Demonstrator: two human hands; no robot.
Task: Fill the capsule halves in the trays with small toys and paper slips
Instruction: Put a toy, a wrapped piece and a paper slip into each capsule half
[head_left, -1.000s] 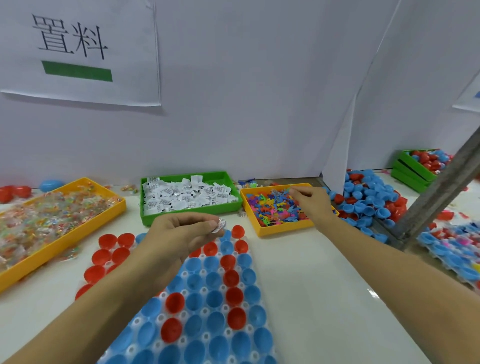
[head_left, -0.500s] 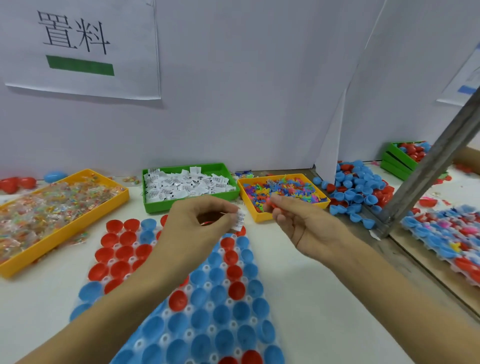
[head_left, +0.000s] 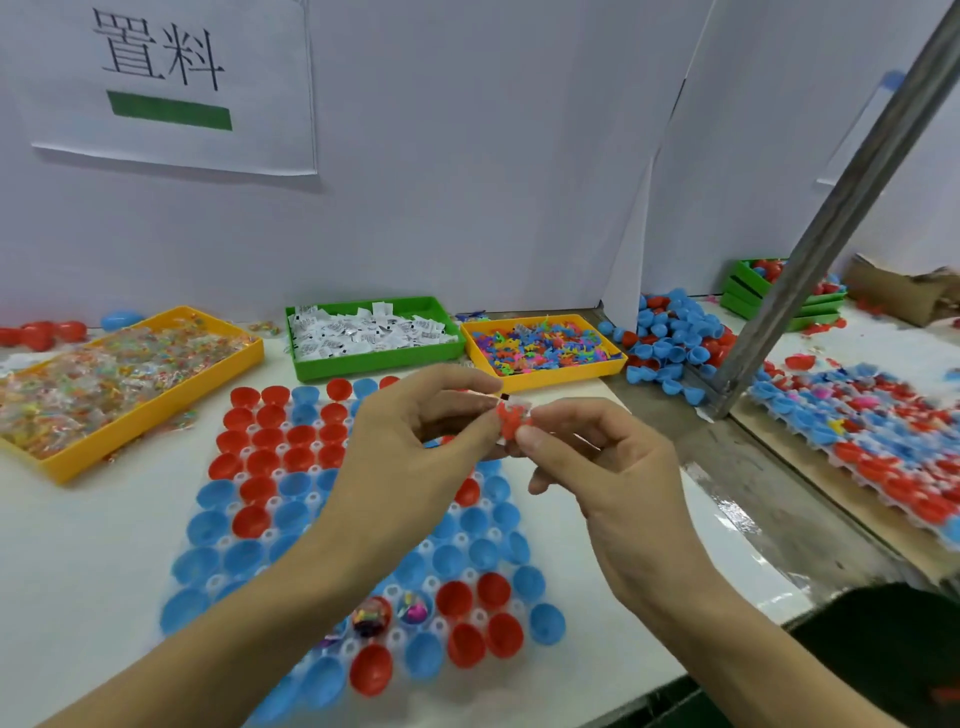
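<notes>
Where a second ago the right hand (head_left: 613, 467) reached into the yellow toy tray (head_left: 545, 349) and the left hand (head_left: 415, 441) held a paper slip (head_left: 503, 399) over the capsule tray (head_left: 353, 519), both hands have now met above it; the right pinches a small red toy (head_left: 511, 420), the left pinches the slip beside it; one filling looks ready to drop into a half. On the bench, the green tray (head_left: 371, 335) holds white slips; a larger yellow tray (head_left: 124, 379) holds clear packets; most red and blue halves sit empty, two near the front hold glittery items; loose halves (head_left: 675, 338) lie heaped at right.
</notes>
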